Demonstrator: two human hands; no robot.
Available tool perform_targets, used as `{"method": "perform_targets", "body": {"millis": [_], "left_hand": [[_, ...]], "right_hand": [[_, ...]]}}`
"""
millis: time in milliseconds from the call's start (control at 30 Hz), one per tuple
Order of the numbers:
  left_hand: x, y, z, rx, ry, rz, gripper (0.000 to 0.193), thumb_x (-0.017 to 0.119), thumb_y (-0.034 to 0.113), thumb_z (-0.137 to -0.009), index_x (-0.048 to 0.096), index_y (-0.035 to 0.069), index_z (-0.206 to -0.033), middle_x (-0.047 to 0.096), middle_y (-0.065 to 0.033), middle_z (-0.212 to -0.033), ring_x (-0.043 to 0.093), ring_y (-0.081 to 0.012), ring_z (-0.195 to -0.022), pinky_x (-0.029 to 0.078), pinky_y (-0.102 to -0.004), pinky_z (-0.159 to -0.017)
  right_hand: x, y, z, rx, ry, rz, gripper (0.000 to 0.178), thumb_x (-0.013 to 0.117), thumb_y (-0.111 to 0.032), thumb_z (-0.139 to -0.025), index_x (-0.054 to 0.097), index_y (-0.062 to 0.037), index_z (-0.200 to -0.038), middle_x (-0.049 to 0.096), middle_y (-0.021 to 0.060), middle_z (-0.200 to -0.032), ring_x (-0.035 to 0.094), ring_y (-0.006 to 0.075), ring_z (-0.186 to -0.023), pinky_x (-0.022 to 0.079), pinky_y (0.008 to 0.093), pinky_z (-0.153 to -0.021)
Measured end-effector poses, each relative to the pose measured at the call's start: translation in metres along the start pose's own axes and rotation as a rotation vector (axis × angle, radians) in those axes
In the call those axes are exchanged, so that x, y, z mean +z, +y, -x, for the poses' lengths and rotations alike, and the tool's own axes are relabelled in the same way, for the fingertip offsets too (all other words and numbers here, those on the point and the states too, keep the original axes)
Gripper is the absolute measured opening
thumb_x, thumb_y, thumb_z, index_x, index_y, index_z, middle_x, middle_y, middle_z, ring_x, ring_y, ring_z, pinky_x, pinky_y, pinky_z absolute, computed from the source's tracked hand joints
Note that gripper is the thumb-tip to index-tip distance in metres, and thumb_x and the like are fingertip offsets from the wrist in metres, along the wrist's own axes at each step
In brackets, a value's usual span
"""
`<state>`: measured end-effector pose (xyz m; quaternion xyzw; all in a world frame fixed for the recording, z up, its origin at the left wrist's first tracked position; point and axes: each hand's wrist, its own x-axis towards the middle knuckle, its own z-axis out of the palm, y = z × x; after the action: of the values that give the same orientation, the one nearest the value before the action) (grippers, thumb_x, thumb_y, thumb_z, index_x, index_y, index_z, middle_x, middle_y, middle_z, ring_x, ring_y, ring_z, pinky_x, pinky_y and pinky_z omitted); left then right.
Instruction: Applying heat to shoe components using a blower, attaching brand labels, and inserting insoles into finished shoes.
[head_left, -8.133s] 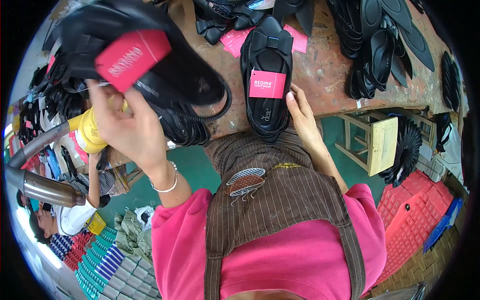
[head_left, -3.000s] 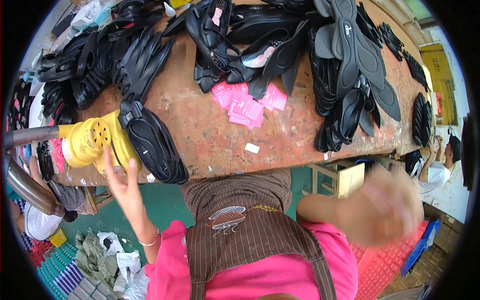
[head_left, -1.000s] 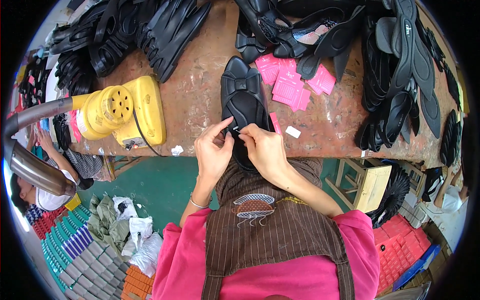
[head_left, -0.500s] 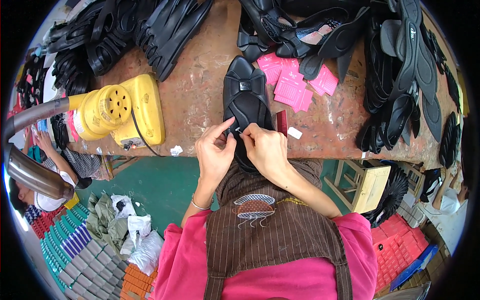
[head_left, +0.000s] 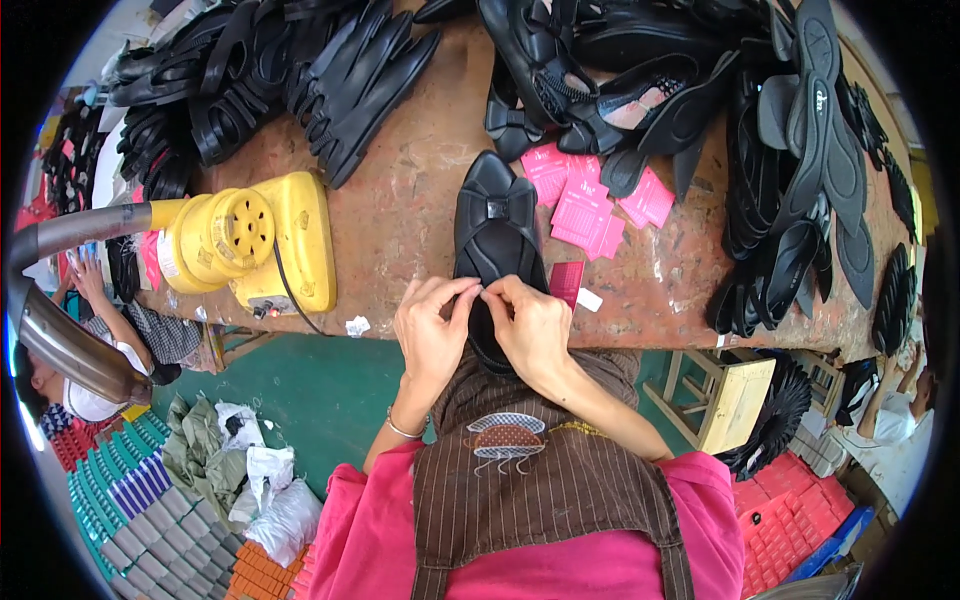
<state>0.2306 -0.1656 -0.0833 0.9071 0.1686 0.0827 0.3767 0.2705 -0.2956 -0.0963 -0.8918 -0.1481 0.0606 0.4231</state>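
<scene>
Green floor (head_left: 330, 385), scuffed reddish-brown worktable (head_left: 400, 220), pale wooden stool (head_left: 737, 405) at right

a head-worn fisheye looks down, workbench (head_left: 400, 220) near.

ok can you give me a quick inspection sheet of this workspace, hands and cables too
Surface: brown table, worn and stained
Job's things: black bow shoe, heel end past the near edge; dark red card beside it
Clutter: black shoes heaped left, middle and right; grey insoles; pink cards; white slip
Grip: left hand and right hand pinch close together over the shoe; what they pinch is too small to tell
Cables: dark cord from the yellow machine to the near edge
Surroundings: green floor, wooden stool, white bags; a co-worker's hand far left
</scene>
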Motion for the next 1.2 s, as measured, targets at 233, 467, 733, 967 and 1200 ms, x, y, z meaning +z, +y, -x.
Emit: {"method": "perform_targets", "body": {"millis": [233, 467, 733, 967, 1200], "left_hand": [[0.012, 0.003, 0.006, 0.216, 0.216, -0.017, 0.010, 0.075, 0.004, -0.077, 0.069, 0.007, -0.084, 0.054, -0.0062, -0.090, 0.059, -0.0231, -0.071, 0.048, -0.0329, -0.059], [0.010, 0.005, 0.007, 0.335, 0.151, -0.260, 0.013, 0.070, 0.003, -0.074, 0.064, 0.008, -0.083, 0.054, -0.0066, -0.096, 0.056, -0.0260, -0.078, 0.048, -0.0384, -0.063], [-0.008, 0.015, -0.014, 0.370, -0.056, -0.297, 0.019, 0.064, -0.003, -0.071, 0.059, 0.003, -0.088, 0.056, -0.0108, -0.100, 0.057, -0.0298, -0.084, 0.049, -0.0396, -0.069], [-0.001, 0.016, -0.001, 0.276, 0.146, 0.192, 0.007, 0.059, -0.005, -0.089, 0.059, -0.001, -0.094, 0.063, -0.0128, -0.091, 0.064, -0.0218, -0.073, 0.052, -0.0301, -0.064], [-0.004, 0.006, 0.004, -0.196, -0.048, 0.897, 0.009, 0.059, 0.001, -0.096, 0.063, -0.005, -0.102, 0.065, -0.0071, -0.088, 0.063, -0.0113, -0.075, 0.051, -0.0228, -0.069]], "right_hand": [[-0.007, -0.007, 0.007, -0.190, -0.044, 0.301, 0.011, 0.065, -0.013, -0.084, 0.063, -0.0060, -0.092, 0.060, 0.0071, -0.065, 0.062, 0.0236, -0.067, 0.050, 0.0365, -0.057], [-0.074, -0.017, -0.002, -0.220, -0.239, 0.122, 0.014, 0.074, -0.013, -0.078, 0.071, -0.0086, -0.091, 0.064, 0.0046, -0.069, 0.059, 0.0211, -0.080, 0.036, 0.0427, -0.093], [-0.116, 0.006, -0.031, 0.135, -0.697, -0.704, 0.013, 0.068, -0.001, -0.084, 0.073, -0.0003, -0.096, 0.072, 0.0075, -0.086, 0.066, 0.0152, -0.087, 0.049, 0.0302, -0.085], [-0.072, 0.006, -0.020, 0.245, -0.462, -0.637, 0.012, 0.069, -0.004, -0.087, 0.070, 0.0028, -0.098, 0.073, 0.0087, -0.083, 0.068, 0.0097, -0.077, 0.055, 0.0266, -0.069], [-0.051, -0.007, -0.016, 0.107, -0.250, -0.532, 0.010, 0.071, -0.006, -0.085, 0.070, 0.0009, -0.092, 0.069, 0.0106, -0.082, 0.066, 0.0143, -0.067, 0.052, 0.0285, -0.058]]}}
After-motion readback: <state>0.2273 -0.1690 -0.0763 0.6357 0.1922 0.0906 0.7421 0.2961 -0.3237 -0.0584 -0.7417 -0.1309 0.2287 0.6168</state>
